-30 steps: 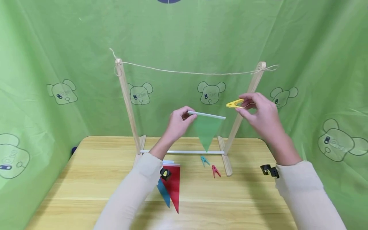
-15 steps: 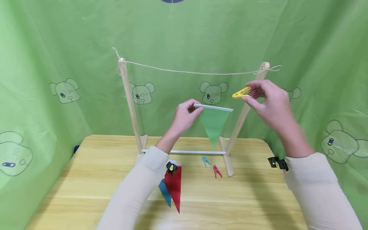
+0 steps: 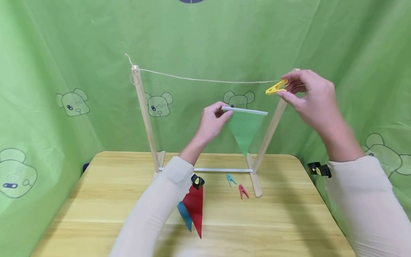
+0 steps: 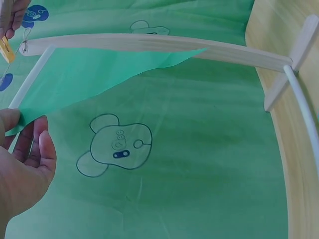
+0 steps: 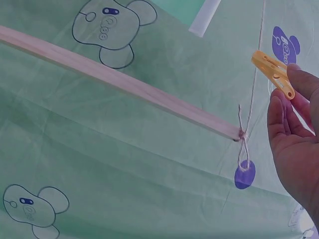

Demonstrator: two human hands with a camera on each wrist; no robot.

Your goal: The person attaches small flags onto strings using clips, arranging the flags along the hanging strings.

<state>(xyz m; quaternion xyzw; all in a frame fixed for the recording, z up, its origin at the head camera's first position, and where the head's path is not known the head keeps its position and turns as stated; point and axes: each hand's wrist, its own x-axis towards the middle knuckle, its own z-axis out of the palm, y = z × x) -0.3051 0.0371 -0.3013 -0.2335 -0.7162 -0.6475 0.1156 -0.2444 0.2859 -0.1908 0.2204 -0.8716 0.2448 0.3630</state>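
My left hand (image 3: 213, 121) pinches the left end of the white top strip on a green triangular pennant (image 3: 246, 128), whose point hangs down. The pennant is below the string (image 3: 205, 80) and apart from it. My right hand (image 3: 313, 96) holds a yellow clothespin (image 3: 277, 87) by its handles between thumb and fingers. In the head view that clothespin overlaps the string's right part, close to the right post; whether it touches the string I cannot tell. The right wrist view shows the yellow clothespin (image 5: 273, 74) beside the string, its nose end together.
The string is tied between two wooden posts (image 3: 144, 117) joined low by a white rod (image 3: 221, 170). A blue clothespin (image 3: 231, 180) and a red clothespin (image 3: 243, 191) lie on the wooden table (image 3: 273, 221). Under my left forearm lie a red pennant (image 3: 196, 207) and a blue pennant (image 3: 184, 216).
Both hands have risen and moved right. The green pennant is higher, closer to the string, and the yellow clothespin has gone up from below the string to its level.
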